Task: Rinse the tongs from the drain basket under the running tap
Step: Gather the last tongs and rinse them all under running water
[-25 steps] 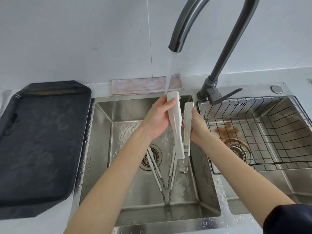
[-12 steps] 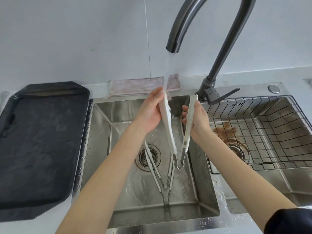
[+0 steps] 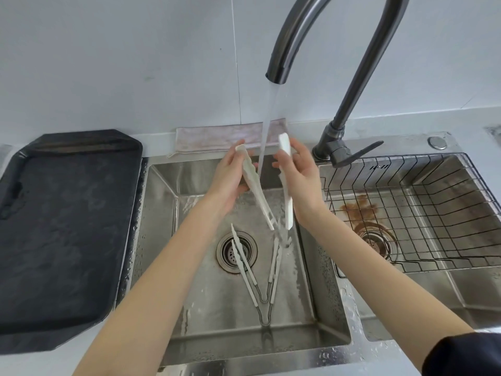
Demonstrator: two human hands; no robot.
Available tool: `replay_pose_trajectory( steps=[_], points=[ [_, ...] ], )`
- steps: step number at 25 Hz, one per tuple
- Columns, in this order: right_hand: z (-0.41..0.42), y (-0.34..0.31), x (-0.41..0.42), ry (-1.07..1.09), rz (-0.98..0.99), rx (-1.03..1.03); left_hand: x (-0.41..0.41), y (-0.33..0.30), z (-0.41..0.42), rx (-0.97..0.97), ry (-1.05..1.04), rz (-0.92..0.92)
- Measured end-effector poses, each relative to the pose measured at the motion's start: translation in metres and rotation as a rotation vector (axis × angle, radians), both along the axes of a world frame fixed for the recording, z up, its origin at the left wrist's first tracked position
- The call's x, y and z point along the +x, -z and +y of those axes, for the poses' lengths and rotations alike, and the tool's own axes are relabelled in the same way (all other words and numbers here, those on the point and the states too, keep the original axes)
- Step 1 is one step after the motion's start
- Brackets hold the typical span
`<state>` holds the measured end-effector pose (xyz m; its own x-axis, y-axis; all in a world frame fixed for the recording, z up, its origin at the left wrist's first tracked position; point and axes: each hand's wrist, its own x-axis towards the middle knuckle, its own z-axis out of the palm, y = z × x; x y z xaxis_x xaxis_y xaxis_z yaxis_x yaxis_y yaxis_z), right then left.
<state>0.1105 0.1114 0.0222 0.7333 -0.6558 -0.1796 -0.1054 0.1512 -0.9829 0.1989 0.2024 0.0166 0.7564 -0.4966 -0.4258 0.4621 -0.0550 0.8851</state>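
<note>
Here, both hands (image 3: 230, 175) spreading tongs (image 3: 257, 191) under water (image 3: 267, 147)

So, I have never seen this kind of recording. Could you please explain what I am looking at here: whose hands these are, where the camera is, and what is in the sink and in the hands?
There is no machine here. A person works with two bare hands, and the single camera sits on that person's head, looking forward and down. So the arms enter from the bottom of the picture.

The left hand and the right hand each hold one arm of white tongs, spread apart in a V with the joint at the bottom. Water runs from the dark tap down between the two arms.

A second pair of tongs lies on the bottom of the steel sink, near the drain. To the right, a wire drain basket sits in the second basin. To the left lies a black tray, and a cloth lies behind the sink.
</note>
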Motion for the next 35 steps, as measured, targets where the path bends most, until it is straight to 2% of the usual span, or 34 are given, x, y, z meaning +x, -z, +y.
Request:
replay_pose_trajectory(
  steps=[3,5,11,16,20,29,35],
  points=[
    [0.009,-0.005,0.011,-0.118,0.016,-0.142,0.005,0.005,0.015,0.000,-0.027,-0.008],
    [0.013,-0.009,0.020,-0.123,0.025,-0.151,0.008,0.007,0.024,0.002,-0.042,-0.027],
    [0.008,-0.006,0.023,-0.057,-0.021,0.048,0.006,0.014,0.039,0.113,-0.011,-0.137],
    [0.007,0.011,0.018,-0.023,0.053,0.182,-0.016,0.022,0.047,0.186,0.152,-0.144],
    [0.009,0.030,0.006,-0.076,0.208,0.223,-0.031,0.033,0.055,0.211,0.138,-0.081],
    [0.014,0.100,-0.038,-0.383,0.682,-0.042,-0.056,0.091,0.061,0.384,0.144,0.070],
    [0.020,0.146,-0.066,-0.444,0.901,0.019,-0.085,0.123,0.069,0.513,0.223,0.203]
  ],
)
